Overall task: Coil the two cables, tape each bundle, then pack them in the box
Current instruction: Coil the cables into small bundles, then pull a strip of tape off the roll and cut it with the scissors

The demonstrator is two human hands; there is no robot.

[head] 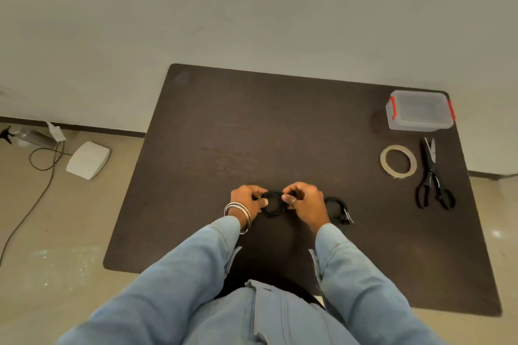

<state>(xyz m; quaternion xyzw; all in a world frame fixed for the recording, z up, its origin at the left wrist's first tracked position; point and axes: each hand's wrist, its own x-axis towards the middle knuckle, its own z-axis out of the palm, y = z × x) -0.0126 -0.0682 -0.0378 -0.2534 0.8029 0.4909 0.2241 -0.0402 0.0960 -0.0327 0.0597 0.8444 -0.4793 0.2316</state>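
While fingers curl, both hands pinch the coiled cable.

A dark brown surface with round corners stands on a pale floor. On the surface, a clear box with red clips sits in the far right corner, a ring of tape lies flat nearer than the box, and black scissors lie just right of the tape. A small black coiled cable lies near the front middle. On the floor to the left lie a white flat thing, a spray bottle and a thin dark wire.
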